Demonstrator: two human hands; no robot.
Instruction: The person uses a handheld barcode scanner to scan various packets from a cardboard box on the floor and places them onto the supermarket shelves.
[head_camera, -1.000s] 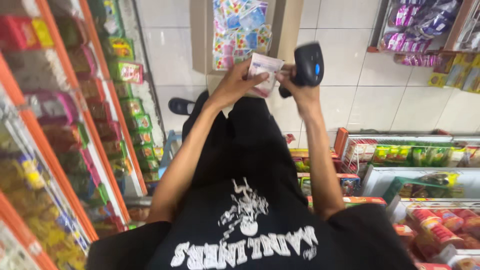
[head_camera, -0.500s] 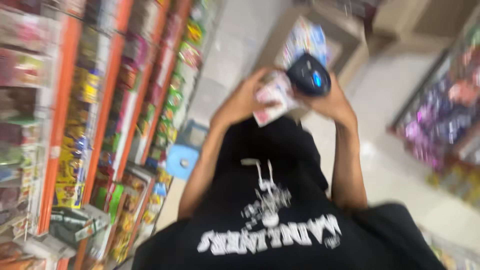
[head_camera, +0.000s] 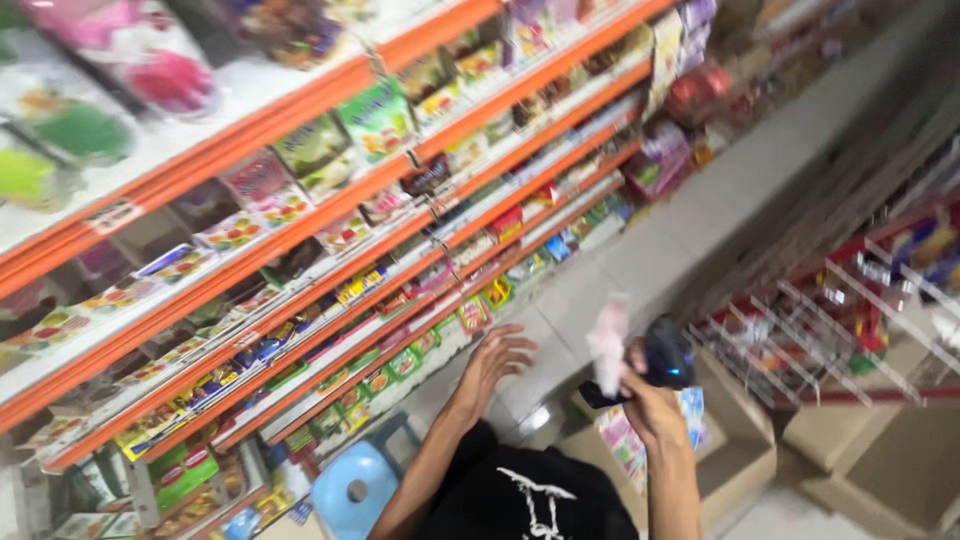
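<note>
Scanner (head_camera: 668, 355): a black handheld unit with a blue light, held in the right hand (head_camera: 650, 400) above the floor of a shop aisle. The same hand also pinches a pale pink packet (head_camera: 607, 345), which stands upright just left of the scanner and touches it. The right fingers are closed around both items; the picture is blurred, so the exact finger placement cannot be told.

Left hand (head_camera: 492, 362): free, fingers spread open, holding nothing. It is raised toward the lower shelves (head_camera: 300, 230), near them but not touching.

Head view, surroundings:
- Orange-edged shelves run along the left side, stocked with small colourful packets.
- A blue stool (head_camera: 352, 492) with a round hole in its seat stands on the floor at the foot of the shelves, below the left forearm.
- Cardboard boxes (head_camera: 745, 465) sit on the tiled floor under and to the right of the right hand; one holds a colourful printed pack.
- A red wire rack (head_camera: 840, 340) stands at the right, well apart from both hands.
- The person wears a black shirt (head_camera: 530, 500) with a white print.
</note>
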